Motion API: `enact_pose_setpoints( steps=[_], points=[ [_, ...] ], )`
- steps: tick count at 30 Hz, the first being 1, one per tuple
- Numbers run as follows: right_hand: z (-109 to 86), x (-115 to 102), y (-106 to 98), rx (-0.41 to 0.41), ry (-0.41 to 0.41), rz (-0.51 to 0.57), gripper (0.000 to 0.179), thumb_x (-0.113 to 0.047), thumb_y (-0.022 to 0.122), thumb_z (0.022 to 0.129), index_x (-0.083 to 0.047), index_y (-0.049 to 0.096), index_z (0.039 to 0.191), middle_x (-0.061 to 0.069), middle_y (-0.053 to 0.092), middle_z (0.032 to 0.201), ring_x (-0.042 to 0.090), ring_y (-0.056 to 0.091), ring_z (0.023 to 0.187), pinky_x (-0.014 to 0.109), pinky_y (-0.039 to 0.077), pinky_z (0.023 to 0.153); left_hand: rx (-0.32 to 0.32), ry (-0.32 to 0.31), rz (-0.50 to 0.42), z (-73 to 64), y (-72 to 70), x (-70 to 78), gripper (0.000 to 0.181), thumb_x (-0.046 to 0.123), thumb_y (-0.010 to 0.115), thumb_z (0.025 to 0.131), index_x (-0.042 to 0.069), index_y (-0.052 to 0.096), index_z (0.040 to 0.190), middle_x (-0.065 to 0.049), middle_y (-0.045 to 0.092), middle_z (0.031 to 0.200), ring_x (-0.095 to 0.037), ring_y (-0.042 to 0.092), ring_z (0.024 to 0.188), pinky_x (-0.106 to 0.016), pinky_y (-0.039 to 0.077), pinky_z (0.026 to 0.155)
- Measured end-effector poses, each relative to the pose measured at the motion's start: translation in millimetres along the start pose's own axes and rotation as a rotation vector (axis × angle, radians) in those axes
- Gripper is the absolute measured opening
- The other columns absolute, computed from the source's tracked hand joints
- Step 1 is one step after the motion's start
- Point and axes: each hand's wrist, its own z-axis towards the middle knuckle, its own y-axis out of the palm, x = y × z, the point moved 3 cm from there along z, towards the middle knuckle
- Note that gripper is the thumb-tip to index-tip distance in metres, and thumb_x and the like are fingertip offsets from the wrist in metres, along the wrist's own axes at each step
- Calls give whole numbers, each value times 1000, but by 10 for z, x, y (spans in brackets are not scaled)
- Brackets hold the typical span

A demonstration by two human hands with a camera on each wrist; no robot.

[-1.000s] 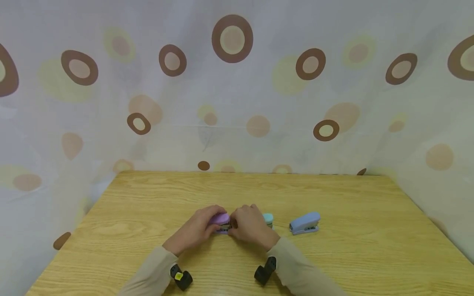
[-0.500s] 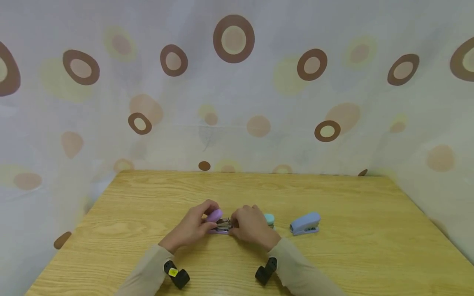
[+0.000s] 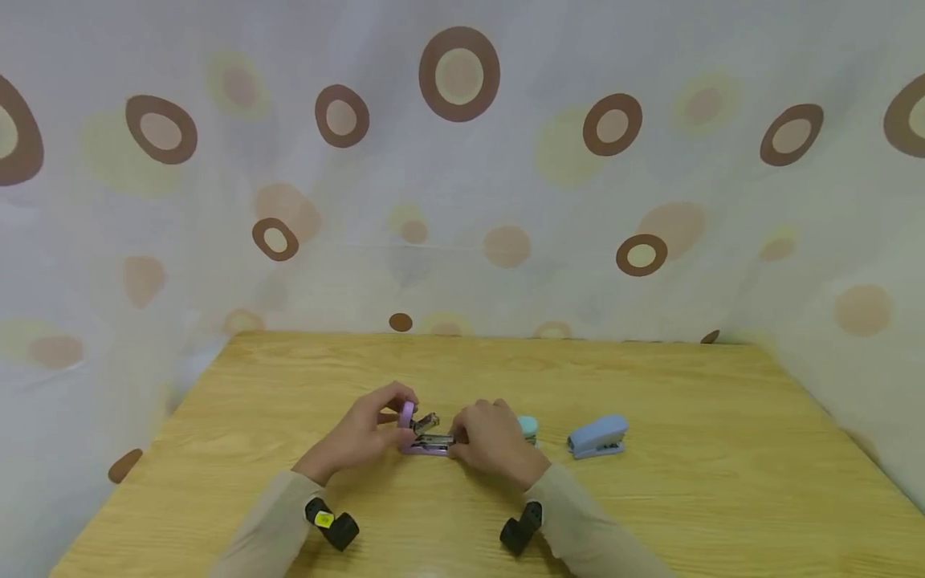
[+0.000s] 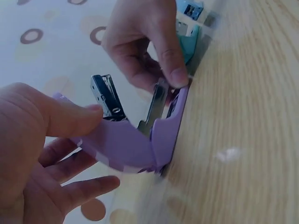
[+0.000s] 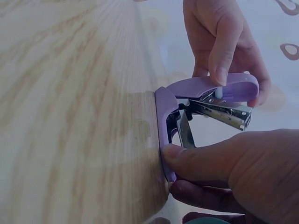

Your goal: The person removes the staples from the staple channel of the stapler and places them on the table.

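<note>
The purple stapler (image 3: 425,451) sits on the bench (image 3: 433,369) between the two hands, touched by both. The left hand (image 3: 354,433) pinches its raised cover (image 4: 119,142) between thumb and fingers, with other fingers spread loose behind; the right hand (image 3: 491,441) has thumb and finger clamped on the free end of its base (image 5: 164,109). The base lies flat with its long axis running left to right, roughly in line with the far edge of the bench, its hinge toward the left hand and its tip under the right. From the hinge the cover stands steeply up, nearly upright in the head view, its hollow underside facing right. The plastic is a smooth, glossy light purple with a rounded cover. A silver metal channel (image 5: 224,114) slants up and rightward out of the cover, and a thinner metal strip (image 4: 156,105) runs above the base. A turquoise stapler (image 3: 529,427) shows partly hidden just beyond the right hand, and a blue stapler (image 3: 598,436) lies farther right, apart from both hands.
</note>
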Motion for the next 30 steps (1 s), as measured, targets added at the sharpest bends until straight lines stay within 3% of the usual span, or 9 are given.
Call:
enact_pose_setpoints(
  steps=[4, 9, 18, 23, 30],
  points=[
    [-28, 23, -16, 13, 0, -3, 14, -32, 80, 77, -20, 77, 84, -14, 57, 61, 4, 44, 59, 27, 30, 63, 27, -5, 38, 12, -66, -8, 31, 6, 75, 81, 8, 57, 105, -7, 62, 99, -19, 59, 95, -43, 51, 86],
    [-31, 21, -6, 13, -10, 0, 14, -33, 79, 78, -20, 77, 82, -15, 55, 59, 3, 43, 58, 26, 30, 63, 42, -33, 96, -20, -155, -31, 28, 5, 76, 77, 13, 56, 95, 2, 60, 91, -14, 58, 88, -36, 52, 82],
    [-31, 13, -14, 9, -2, -18, 15, -34, 79, 78, -21, 77, 85, -14, 59, 63, 4, 46, 60, 26, 31, 64, 32, -82, 102, -60, -247, -131, 24, 0, 72, 76, 11, 55, 89, -2, 63, 93, -14, 56, 82, -29, 51, 73],
    [-34, 12, -13, 30, -14, -26, 16, -35, 79, 79, -20, 77, 86, -13, 60, 64, 5, 46, 61, 26, 31, 64, 22, -108, 68, -94, -285, -208, 28, 1, 77, 73, 7, 53, 85, -6, 59, 87, -13, 52, 75, -23, 46, 64],
    [-28, 10, 6, 43, -32, -27, 16, -35, 79, 79, -21, 78, 86, -14, 59, 63, 3, 44, 59, 26, 29, 63, 4, -108, 69, -115, -291, -227, 30, 3, 79, 73, 6, 52, 86, -5, 59, 84, -13, 50, 74, -22, 43, 63]
  ],
)
